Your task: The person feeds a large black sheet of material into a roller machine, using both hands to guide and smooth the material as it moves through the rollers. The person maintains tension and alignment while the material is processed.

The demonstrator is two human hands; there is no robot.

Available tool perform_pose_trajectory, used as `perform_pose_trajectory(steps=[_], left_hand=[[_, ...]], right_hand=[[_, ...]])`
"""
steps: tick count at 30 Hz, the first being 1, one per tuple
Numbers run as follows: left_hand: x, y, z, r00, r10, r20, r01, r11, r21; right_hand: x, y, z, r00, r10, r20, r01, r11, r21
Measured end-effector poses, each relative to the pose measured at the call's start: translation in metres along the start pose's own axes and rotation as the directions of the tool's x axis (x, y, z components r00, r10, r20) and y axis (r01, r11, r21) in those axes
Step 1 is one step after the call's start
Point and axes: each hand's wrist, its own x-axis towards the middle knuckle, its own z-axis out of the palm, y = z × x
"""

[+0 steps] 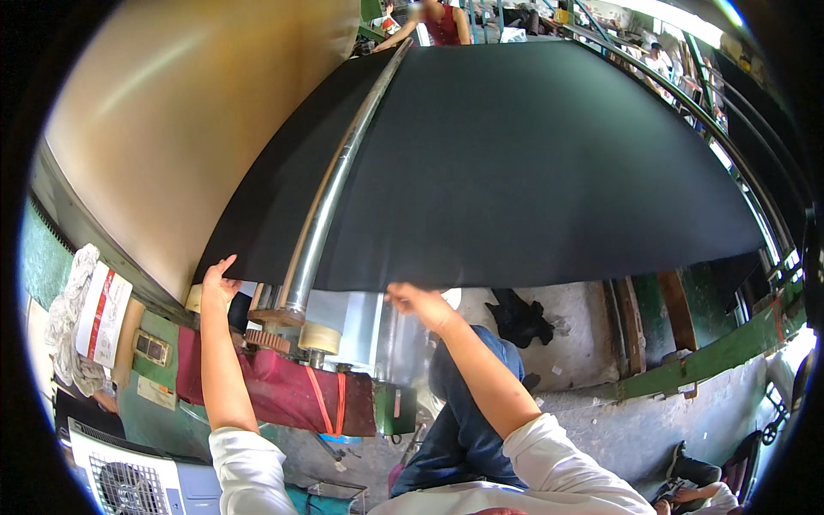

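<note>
A wide black sheet of fabric [532,172] stretches away from me, passing beneath a long metal roller [330,197]. On the left it meets a large tan, shiny drum [197,103]. At the near left corner of the sheet, beside the drum, my left hand [220,280] touches the edge with a finger and thumb apart. My right hand [417,302] is right of the roller's near end, its fingers curled closed on the sheet's near edge. The fingertips of this hand are partly blurred.
A gear [268,341] and a maroon cloth [275,386] with orange straps lie below the roller's end. A green beam [687,378] runs at right. Dark cloth [520,318] lies on the floor. Across the sheet stands a person in red [446,26]. White rope [75,318] hangs at left.
</note>
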Motion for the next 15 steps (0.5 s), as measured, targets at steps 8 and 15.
perform_pose_trajectory(steps=[8, 15], left_hand=[[0.005, 0.0, 0.008, 0.96, -0.087, 0.267, 0.06, 0.993, 0.106], [0.028, 0.007, -0.032, 0.999, 0.003, -0.042, -0.003, 1.0, 0.0]], right_hand=[[0.012, 0.005, -0.049, 0.986, 0.021, -0.163, 0.087, 0.776, 0.625], [0.002, 0.0, -0.009, 0.953, 0.088, 0.291, -0.066, 0.994, -0.085]])
